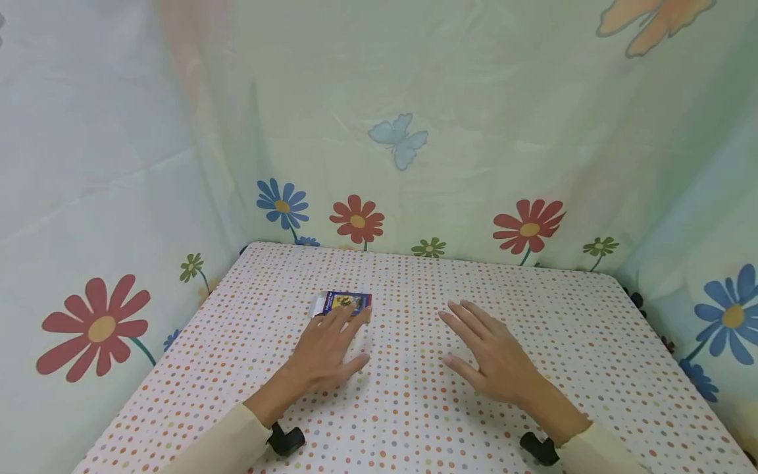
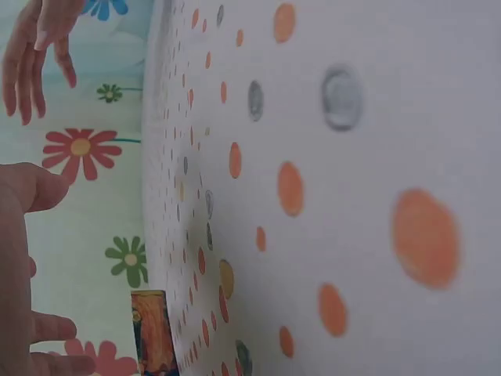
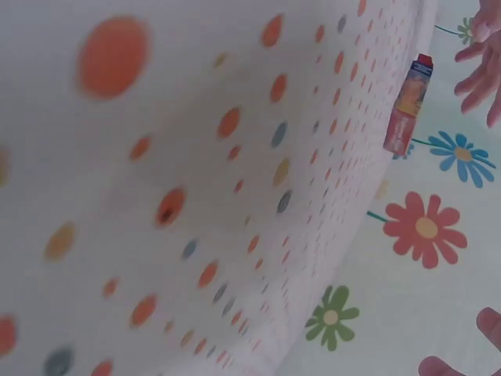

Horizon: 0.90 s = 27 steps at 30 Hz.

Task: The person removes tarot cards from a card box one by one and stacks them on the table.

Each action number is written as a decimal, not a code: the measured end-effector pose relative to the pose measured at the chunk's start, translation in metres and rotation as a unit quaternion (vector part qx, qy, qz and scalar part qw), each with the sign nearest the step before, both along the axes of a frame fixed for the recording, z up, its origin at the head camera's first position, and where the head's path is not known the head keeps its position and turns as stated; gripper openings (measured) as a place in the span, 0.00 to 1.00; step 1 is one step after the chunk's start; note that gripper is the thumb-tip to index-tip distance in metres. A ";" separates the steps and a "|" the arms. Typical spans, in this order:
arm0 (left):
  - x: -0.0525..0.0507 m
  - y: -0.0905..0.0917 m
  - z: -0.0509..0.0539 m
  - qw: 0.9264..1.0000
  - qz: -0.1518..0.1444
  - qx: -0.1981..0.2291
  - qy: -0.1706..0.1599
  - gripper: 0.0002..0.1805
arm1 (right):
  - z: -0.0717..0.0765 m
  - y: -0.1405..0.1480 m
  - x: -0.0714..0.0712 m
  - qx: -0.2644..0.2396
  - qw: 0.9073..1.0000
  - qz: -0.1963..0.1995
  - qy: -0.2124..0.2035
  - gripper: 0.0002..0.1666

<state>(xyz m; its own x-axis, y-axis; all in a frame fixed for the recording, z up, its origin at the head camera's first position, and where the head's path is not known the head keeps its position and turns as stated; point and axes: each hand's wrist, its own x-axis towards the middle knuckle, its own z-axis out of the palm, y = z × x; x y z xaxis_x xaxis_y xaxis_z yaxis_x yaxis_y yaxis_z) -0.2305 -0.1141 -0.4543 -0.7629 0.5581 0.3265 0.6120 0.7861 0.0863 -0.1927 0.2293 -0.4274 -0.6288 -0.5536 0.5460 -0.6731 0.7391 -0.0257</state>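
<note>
A small printed box (image 1: 349,301), mostly blue with a yellow picture and a pale left end, lies on the dotted tabletop left of centre. My left hand (image 1: 324,349) is nearest to it. Its spread fingers cover the box's near edge in the head view, while the left wrist view shows them raised over the table, apart from the box (image 2: 154,333). To the right, my right hand (image 1: 496,355) hovers over the cloth with straight fingers, holding nothing. The right wrist view shows the orange and red side of the box (image 3: 408,106).
A white cloth with coloured dots (image 1: 403,408) covers the table. Curtains printed with flowers and butterflies (image 1: 462,131) hang behind it and on both sides. A black strap mount sits at each wrist, such as the left one (image 1: 287,440).
</note>
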 end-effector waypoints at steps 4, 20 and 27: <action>-0.008 0.003 -0.003 0.999 0.022 -0.015 -0.018 0.45 | -0.003 -0.009 -0.004 -0.019 1.000 0.011 0.012 0.41; -0.044 0.017 0.001 0.994 0.103 0.003 -0.038 0.41 | -0.011 -0.047 -0.035 -0.072 0.997 -0.009 -0.033 0.42; -0.049 0.027 0.000 0.990 0.131 0.005 -0.059 0.40 | -0.015 -0.062 -0.037 -0.075 0.993 -0.029 -0.083 0.40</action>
<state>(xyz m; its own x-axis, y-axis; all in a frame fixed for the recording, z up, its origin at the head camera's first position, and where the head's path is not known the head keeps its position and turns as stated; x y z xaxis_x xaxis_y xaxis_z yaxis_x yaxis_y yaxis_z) -0.2796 -0.0874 -0.4547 -0.9138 0.3335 0.2318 0.3728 0.9152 0.1531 -0.2298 0.1669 -0.4421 -0.7447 -0.4346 0.5065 -0.6076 0.7554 -0.2451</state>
